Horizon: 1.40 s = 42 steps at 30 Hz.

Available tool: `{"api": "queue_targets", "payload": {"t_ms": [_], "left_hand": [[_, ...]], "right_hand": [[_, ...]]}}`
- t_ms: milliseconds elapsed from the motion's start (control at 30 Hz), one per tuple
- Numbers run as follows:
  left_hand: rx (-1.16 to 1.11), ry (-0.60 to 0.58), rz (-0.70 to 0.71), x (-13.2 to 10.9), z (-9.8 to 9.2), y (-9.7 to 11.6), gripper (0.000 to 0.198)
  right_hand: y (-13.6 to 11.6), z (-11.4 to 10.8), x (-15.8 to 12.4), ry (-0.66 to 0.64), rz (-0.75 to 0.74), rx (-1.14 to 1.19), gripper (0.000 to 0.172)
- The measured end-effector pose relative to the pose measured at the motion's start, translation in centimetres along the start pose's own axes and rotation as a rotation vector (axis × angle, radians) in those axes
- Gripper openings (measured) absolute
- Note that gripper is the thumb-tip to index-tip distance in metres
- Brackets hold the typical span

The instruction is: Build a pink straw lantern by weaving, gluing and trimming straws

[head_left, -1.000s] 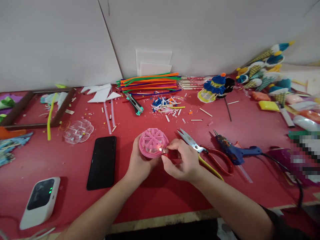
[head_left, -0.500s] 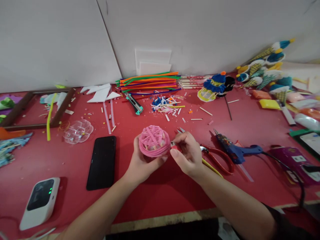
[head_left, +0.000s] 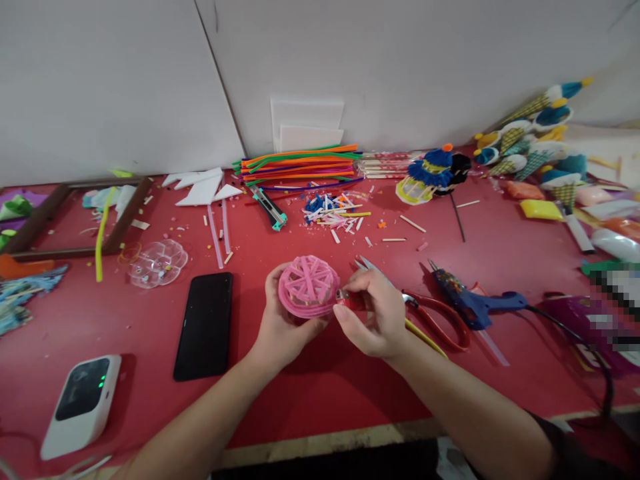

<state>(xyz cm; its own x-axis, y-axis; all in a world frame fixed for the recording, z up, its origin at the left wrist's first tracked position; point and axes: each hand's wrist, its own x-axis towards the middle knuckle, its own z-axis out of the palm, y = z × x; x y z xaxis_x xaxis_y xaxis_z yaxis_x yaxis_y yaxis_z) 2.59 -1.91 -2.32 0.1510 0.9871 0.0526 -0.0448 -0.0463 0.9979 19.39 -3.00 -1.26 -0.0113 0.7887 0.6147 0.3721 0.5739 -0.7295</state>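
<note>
My left hand [head_left: 280,327] cups a round pink ball [head_left: 309,287] woven from straws, held a little above the red table [head_left: 320,393]. My right hand [head_left: 373,313] is closed on a small red lighter [head_left: 348,299], whose metal tip points at the right side of the pink ball. No flame shows at the tip. Red-handled scissors [head_left: 430,317] lie just behind my right hand, partly hidden by it.
A black phone [head_left: 204,325] lies left of my hands, a white device [head_left: 80,405] at the near left. A blue glue gun [head_left: 475,303] with its cord lies to the right. Coloured straws [head_left: 300,165], a box cutter [head_left: 269,208], cut scraps and finished ornaments [head_left: 530,150] sit toward the wall.
A small flame glowed at the ball a second ago; it is out now. My left hand has turned the ball, and my right hand lifted, then came back beside it.
</note>
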Motion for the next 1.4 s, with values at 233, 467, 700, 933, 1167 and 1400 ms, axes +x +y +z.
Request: {"api": "queue_targets", "payload": {"t_ms": [233,467,700,933,1167,1400], "left_hand": [[0.044,0.018,-0.042,0.03,-0.19,-0.69,0.070],[0.050,0.032,-0.075,0.02,-0.12,-0.60,0.066],[0.093,0.027,-0.083,0.09,-0.24,-0.73,0.068],[0.078,0.025,-0.090,0.14,-0.23,-0.69,0.066],[0.033,0.025,-0.076,0.13,-0.22,-0.63,0.071],[-0.097,0.045,-0.128,-0.08,-0.11,-0.03,0.080]], "right_hand": [[-0.49,0.13,0.05,-0.037,-0.015,-0.025,0.018],[-0.26,0.16,0.01,-0.056,-0.053,-0.095,0.017],[-0.14,0.22,0.26,-0.010,-0.018,-0.160,0.016],[0.09,0.26,0.16,-0.017,-0.092,-0.143,0.016],[0.15,-0.02,0.56,0.025,0.083,-0.203,0.017],[0.36,0.01,0.49,0.036,0.093,-0.128,0.028]]}}
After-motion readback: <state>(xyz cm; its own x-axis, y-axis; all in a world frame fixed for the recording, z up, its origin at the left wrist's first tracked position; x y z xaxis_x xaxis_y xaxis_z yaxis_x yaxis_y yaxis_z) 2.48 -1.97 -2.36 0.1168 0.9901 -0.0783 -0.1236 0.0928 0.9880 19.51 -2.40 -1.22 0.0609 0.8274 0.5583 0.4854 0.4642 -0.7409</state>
